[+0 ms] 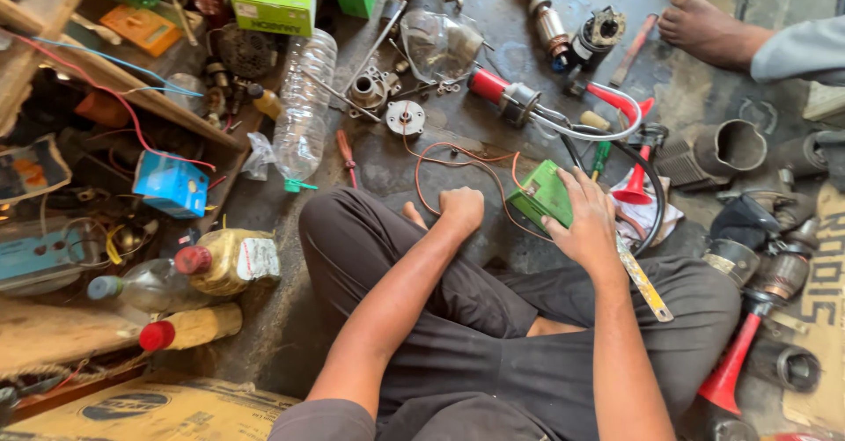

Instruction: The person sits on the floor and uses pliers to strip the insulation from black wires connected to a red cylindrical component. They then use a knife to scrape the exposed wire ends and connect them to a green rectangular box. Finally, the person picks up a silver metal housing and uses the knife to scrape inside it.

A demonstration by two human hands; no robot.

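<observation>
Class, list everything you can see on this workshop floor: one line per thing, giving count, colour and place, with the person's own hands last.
small box: one, green, under the right hand
wire: one, orange, looping on the floor by the box
plastic bottle: one, clear, lying at upper left
oil bottles: three, yellowish, red or grey caps, lower left
horn cones: two, red, right side
screwdriver: one, red, beside the bottle
bare foot: another person's, top right
left hand: fist near the knee
right hand: on the box

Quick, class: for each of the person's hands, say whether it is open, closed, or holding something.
Left hand: closed in a fist, resting by the knee, nothing visible in it.
Right hand: gripping the green box.
</observation>
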